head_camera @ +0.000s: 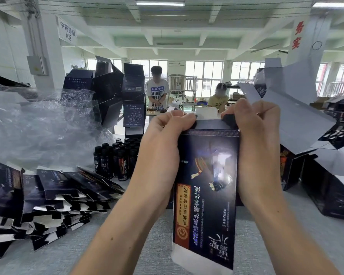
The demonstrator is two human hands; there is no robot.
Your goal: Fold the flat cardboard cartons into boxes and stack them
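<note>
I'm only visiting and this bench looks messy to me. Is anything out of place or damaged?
Nothing looks damaged. The flat cartons at left lie in a slumped, fanned heap, and the boxes stacked behind them lean at odd angles with flaps open. Crumpled plastic wrap lies between.

Bright window (204, 76) backlight, ceiling tubes (160, 3), wide-angle edge bending, perhaps slight softness throughout.

Both forearms reach up from the near edge. Left hand (163, 139) and right hand (254, 132) are side by side, fingers curled, gripping the carton (207, 175) at its far end.
</note>
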